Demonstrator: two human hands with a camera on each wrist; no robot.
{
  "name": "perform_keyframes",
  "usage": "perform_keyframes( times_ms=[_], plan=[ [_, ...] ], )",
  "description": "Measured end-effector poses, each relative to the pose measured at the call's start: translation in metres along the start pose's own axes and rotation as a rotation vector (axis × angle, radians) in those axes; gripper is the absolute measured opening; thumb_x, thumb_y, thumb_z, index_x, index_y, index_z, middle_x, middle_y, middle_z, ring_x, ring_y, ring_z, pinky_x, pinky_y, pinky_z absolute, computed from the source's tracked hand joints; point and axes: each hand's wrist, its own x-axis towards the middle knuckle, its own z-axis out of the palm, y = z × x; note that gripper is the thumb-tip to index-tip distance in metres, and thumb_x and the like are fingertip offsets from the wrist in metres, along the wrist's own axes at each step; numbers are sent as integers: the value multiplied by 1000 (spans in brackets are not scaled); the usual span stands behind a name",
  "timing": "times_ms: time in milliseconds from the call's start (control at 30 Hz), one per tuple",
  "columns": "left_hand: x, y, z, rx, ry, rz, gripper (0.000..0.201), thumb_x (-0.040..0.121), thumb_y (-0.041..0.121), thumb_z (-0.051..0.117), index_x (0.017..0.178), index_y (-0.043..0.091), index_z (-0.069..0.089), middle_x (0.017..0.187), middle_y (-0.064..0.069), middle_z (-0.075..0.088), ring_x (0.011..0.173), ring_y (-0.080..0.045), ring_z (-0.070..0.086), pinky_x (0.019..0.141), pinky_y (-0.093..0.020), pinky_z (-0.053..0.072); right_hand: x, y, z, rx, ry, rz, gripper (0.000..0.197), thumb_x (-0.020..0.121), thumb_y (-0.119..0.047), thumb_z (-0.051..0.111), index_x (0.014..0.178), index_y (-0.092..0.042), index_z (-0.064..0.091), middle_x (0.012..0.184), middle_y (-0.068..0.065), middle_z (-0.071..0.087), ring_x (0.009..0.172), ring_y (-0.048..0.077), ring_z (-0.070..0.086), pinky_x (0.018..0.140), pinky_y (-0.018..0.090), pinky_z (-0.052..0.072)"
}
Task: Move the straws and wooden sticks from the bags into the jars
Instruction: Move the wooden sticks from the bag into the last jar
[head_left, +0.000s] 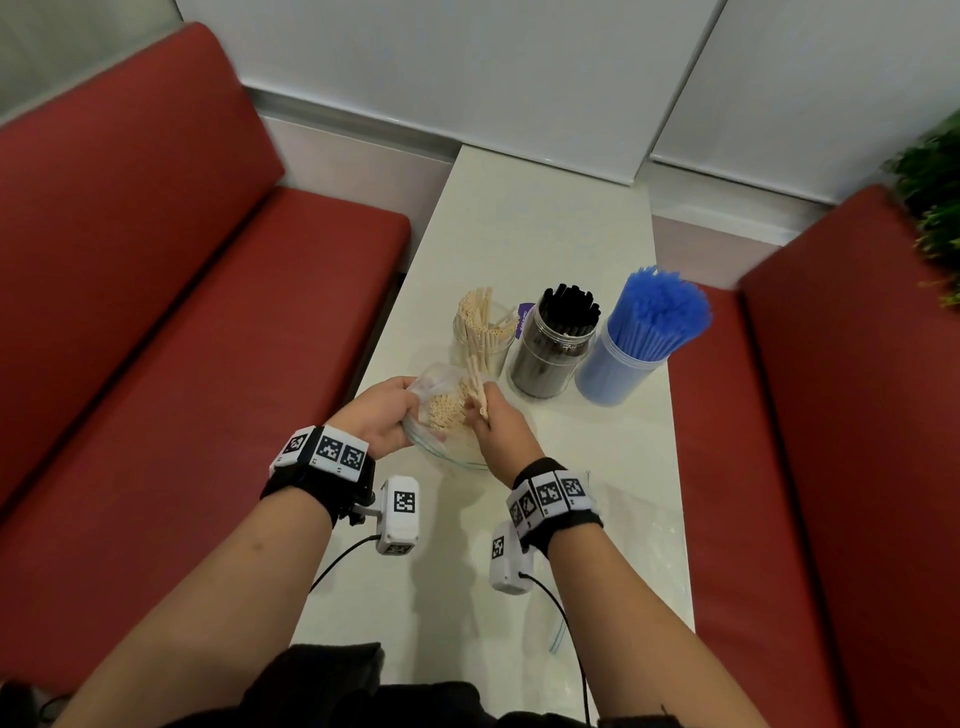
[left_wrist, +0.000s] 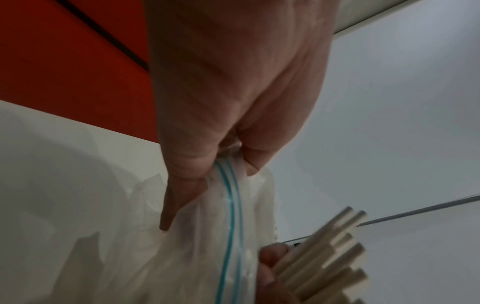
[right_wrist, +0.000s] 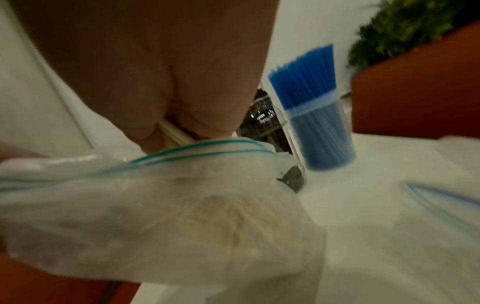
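A clear zip bag of beige paper straws sits on the white table. My left hand pinches the bag's blue-striped rim and holds it up. My right hand grips a bundle of beige straws just above the bag's mouth; the straw ends show in the left wrist view. Behind stand three clear jars: one with beige straws, one with black straws, one with blue straws.
Red bench seats flank the table on both sides. An empty zip bag lies flat at the right front of the table. A green plant stands at the far right.
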Motion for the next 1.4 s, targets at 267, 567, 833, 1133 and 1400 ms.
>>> perform_keyframes(
  times_ms=[267, 567, 833, 1133, 1400],
  plan=[
    [1, 1, -4, 27, -15, -46, 57, 87, -23, 24, 136, -3, 46, 139, -32, 51, 121, -52, 59, 80, -52, 62, 3, -8, -7, 351, 83, 113, 11, 102, -27, 57, 95, -19, 53, 76, -11, 54, 64, -4, 52, 70, 24, 43],
    [7, 8, -10, 70, -78, -102, 45, 87, -22, 25, 118, -3, 51, 118, -26, 66, 104, -44, 69, 75, -47, 65, 81, -132, -146, 693, 640, -282, 27, 92, -38, 69, 82, -18, 54, 59, -3, 56, 56, 16, 52, 58, 32, 49],
    [22, 11, -22, 87, -54, -121, 54, 88, -19, 27, 135, -3, 46, 117, -28, 71, 103, -46, 72, 89, -54, 60, 143, -103, -115, 722, 620, -102, 41, 83, -37, 81, 70, -19, 46, 59, 8, 52, 58, 21, 47, 64, 35, 47],
    [37, 13, -26, 47, -37, -130, 60, 86, -22, 24, 141, -6, 44, 140, -35, 54, 113, -52, 63, 86, -58, 58, 161, -30, -52, 602, 495, 105, 32, 84, -30, 80, 73, -17, 54, 64, 1, 59, 52, 7, 54, 55, 14, 46],
    [42, 13, -29, 69, -43, -158, 61, 87, -21, 23, 142, -5, 42, 141, -33, 54, 125, -53, 58, 92, -60, 56, 180, -44, -60, 273, 551, -192, 27, 100, -40, 52, 101, -20, 70, 98, -2, 73, 97, 10, 66, 90, 33, 52]
  ],
)
